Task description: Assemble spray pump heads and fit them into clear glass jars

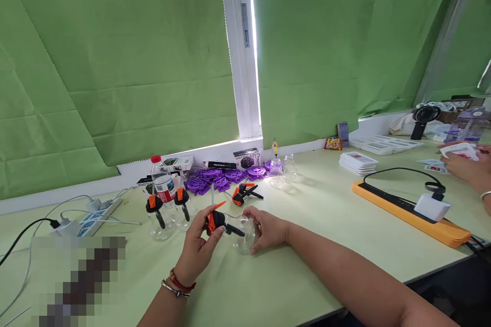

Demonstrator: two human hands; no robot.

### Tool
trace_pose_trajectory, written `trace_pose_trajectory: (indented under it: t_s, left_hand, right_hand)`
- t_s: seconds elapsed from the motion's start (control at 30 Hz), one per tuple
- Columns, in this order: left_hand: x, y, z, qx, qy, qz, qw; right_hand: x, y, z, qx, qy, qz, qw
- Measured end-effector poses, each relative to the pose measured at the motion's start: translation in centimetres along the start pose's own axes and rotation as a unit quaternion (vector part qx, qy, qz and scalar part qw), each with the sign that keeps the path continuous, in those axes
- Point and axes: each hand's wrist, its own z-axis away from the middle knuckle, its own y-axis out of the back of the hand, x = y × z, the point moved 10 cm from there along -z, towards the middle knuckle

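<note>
Seen from the head camera, the left hand (197, 245) pinches the orange-and-black spray nozzle (217, 220) on a clear plastic bottle (243, 232) lying on the pale green table (314, 214), while the right hand (267, 228) cups the bottle's body, just before the purple plastic discs (222, 178).

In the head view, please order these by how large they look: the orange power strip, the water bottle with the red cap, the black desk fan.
1. Orange power strip, clearly largest.
2. Water bottle.
3. Desk fan, which looks smallest, but it stands farther from the camera, so the bottle-fan order is unsure.
</note>
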Motion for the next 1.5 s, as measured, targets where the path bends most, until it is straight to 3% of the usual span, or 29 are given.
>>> trace_pose_trajectory:
  t_s: [0.13, 0.27, 0.47, 0.63, 0.83, 1.13, 1.23, 1.37, 1.43, 1.5]
  left_hand:
    - [3.2, 2.4, 0.4, 0.054, -0.067, -0.129, 0.988]
    - [4.3, 6.5, 0.7, 0.106, -0.065, -0.249, 0.96]
    - [3.2, 13.2, 1.8, 0.206, 0.02, -0.403, 0.892]
    - [0.9, 15.7, 2.3, 0.235, 0.064, -0.422, 0.873]
    - [-2.7, 16.1, 1.8, 0.184, 0.145, -0.413, 0.88]
    - [-2.9, 16.0, 1.6, 0.156, 0.205, -0.411, 0.874]
    - [-1.5, 16.1, 1.8, 0.198, 0.166, -0.438, 0.861]
    - [3.6, 15.0, 2.2, 0.309, 0.022, -0.464, 0.83]
    - [5.3, 13.0, 1.8, 0.297, -0.031, -0.436, 0.849]
    - [5.7, 10.4, 0.5, 0.237, -0.036, -0.383, 0.892]
  right_hand:
    - [-1.4, -0.3, 0.2, 0.003, 0.007, 0.067, 0.998]
    - [-0.7, 0.2, 0.4, 0.012, -0.02, 0.049, 0.999]
    - [-0.2, 0.3, 0.2, 0.017, -0.006, 0.039, 0.999]
    - [-0.4, 0.3, 0.2, 0.019, 0.015, 0.026, 0.999]
    - [0.2, 0.4, 0.2, 0.016, -0.013, 0.041, 0.999]
    - [1.1, 0.4, 0.1, 0.027, -0.023, 0.025, 0.999]
    - [1.6, 0.9, -0.4, 0.055, -0.021, 0.032, 0.998]
    - [1.1, 3.0, -1.9, 0.127, 0.016, 0.108, 0.986]
    - [1.0, 4.1, -2.9, 0.151, 0.012, 0.169, 0.974]
    - [1.4, 4.8, -4.0, 0.144, -0.018, 0.242, 0.959]
